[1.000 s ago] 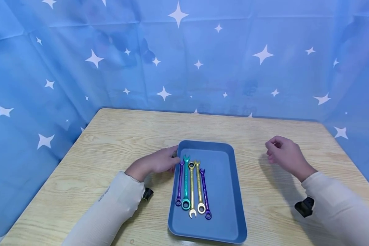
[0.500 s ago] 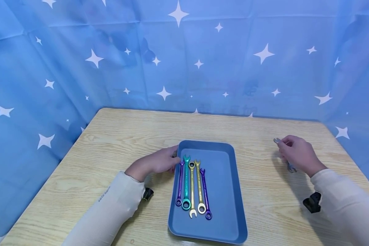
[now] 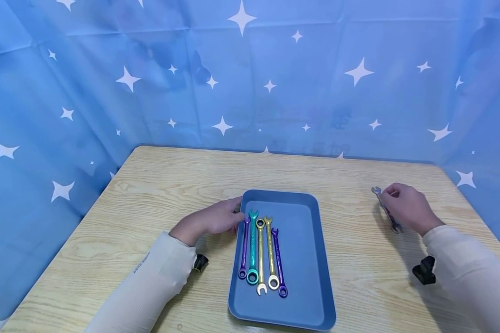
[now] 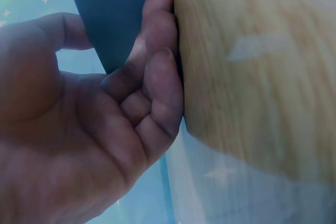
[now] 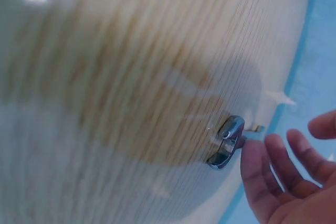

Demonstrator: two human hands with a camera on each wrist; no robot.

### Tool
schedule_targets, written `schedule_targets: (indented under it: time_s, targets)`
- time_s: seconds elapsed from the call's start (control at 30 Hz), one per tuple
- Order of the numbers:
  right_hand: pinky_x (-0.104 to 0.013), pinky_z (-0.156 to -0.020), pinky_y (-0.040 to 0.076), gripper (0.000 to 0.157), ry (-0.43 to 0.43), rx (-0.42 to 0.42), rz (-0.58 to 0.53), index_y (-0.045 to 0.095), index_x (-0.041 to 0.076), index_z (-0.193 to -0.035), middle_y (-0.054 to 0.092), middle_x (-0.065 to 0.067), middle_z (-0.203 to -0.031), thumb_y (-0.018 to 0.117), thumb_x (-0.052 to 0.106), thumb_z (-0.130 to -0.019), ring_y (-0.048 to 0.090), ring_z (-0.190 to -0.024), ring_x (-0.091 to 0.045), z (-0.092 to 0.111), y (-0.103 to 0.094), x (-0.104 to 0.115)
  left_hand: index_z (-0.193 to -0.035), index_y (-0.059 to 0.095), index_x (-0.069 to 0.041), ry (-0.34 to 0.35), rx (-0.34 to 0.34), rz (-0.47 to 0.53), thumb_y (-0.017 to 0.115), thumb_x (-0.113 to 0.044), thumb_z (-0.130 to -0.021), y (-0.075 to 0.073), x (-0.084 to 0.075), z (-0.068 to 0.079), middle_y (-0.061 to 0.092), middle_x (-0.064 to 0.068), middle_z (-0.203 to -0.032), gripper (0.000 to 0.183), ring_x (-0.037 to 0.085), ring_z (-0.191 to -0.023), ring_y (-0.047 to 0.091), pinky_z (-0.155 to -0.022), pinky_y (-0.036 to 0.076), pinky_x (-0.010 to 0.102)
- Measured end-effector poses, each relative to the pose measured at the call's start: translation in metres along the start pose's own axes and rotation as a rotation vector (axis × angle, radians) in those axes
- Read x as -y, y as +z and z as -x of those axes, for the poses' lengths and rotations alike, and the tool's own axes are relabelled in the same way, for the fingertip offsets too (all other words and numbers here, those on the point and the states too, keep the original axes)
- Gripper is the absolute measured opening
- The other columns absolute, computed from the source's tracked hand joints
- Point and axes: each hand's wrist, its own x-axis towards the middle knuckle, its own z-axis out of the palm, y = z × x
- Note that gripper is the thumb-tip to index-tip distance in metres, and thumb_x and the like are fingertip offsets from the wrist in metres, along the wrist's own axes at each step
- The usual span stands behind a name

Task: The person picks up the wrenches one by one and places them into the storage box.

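My left hand (image 3: 214, 217) holds the left rim of a blue-grey rectangular tray (image 3: 326, 277), thumb at the rim and curled fingers against the outer wall, as the left wrist view shows. Inside lie several combination wrenches side by side: a purple wrench (image 3: 244, 249), a green wrench (image 3: 252, 245), two gold wrenches and another purple wrench (image 3: 278, 259). On the table at the right, a silver open-end wrench (image 3: 381, 201) lies slantwise. Right beside it is my right hand (image 3: 410, 208); in the right wrist view its fingers are spread apart, fingertips close to the wrench's shaft.
A wooden table (image 3: 183, 175) carries everything. Blue cloth (image 3: 291, 106) with white stars hangs behind and along both sides. Dark wrist devices sit under both sleeves.
My right hand has moved right and slightly down. The silver wrench, earlier out of sight, came into view beneath it, and more of its shaft now shows. Left hand and tray stay put.
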Motion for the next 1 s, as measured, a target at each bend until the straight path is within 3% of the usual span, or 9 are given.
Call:
schedule_targets:
  time_s: [0.2, 0.53, 0.77, 1.0]
  targets:
    - [-0.034, -0.064, 0.045, 0.052, 0.015, 0.011, 0.004, 0.058, -0.005, -0.119, 0.067, -0.019, -0.099, 0.035, 0.038, -0.105, 0.057, -0.075, -0.022, -0.004, -0.001, 0.001, -0.156, 0.032, -0.026, -0.002, 0.001, 0.007, 0.042, -0.026, -0.105, 0.000, 0.000, 0.001, 0.065, 0.006, -0.081, 0.053, 0.020, -0.067, 0.061, -0.065, 0.050, 0.035]
    - [-0.034, -0.058, 0.042, 0.049, 0.032, 0.030, -0.003, 0.055, -0.008, -0.120, 0.065, -0.015, -0.087, 0.035, 0.035, -0.105, 0.053, -0.067, -0.021, -0.009, 0.000, -0.002, -0.158, 0.028, -0.029, -0.007, 0.007, 0.018, 0.042, -0.026, -0.105, 0.000, -0.003, 0.002, 0.064, 0.008, -0.076, 0.056, 0.020, -0.064, 0.059, -0.063, 0.049, 0.035]
    - [-0.034, -0.058, 0.046, 0.034, -0.009, 0.040, 0.015, 0.055, -0.007, -0.112, 0.064, -0.030, -0.104, 0.047, 0.025, -0.101, 0.060, -0.067, -0.020, -0.012, 0.003, -0.005, -0.157, 0.031, -0.027, 0.000, 0.001, 0.009, 0.042, -0.026, -0.104, 0.000, -0.001, 0.002, 0.065, 0.007, -0.080, 0.054, 0.020, -0.067, 0.060, -0.065, 0.050, 0.036]
    - [-0.035, -0.057, 0.047, 0.028, -0.020, 0.057, 0.011, 0.054, -0.009, -0.111, 0.063, -0.033, -0.105, 0.056, 0.014, -0.096, 0.062, -0.067, -0.021, -0.013, 0.003, -0.005, -0.156, 0.032, -0.027, 0.000, -0.001, 0.013, 0.042, -0.026, -0.104, 0.000, 0.000, 0.001, 0.065, 0.007, -0.078, 0.053, 0.020, -0.066, 0.060, -0.063, 0.049, 0.035]
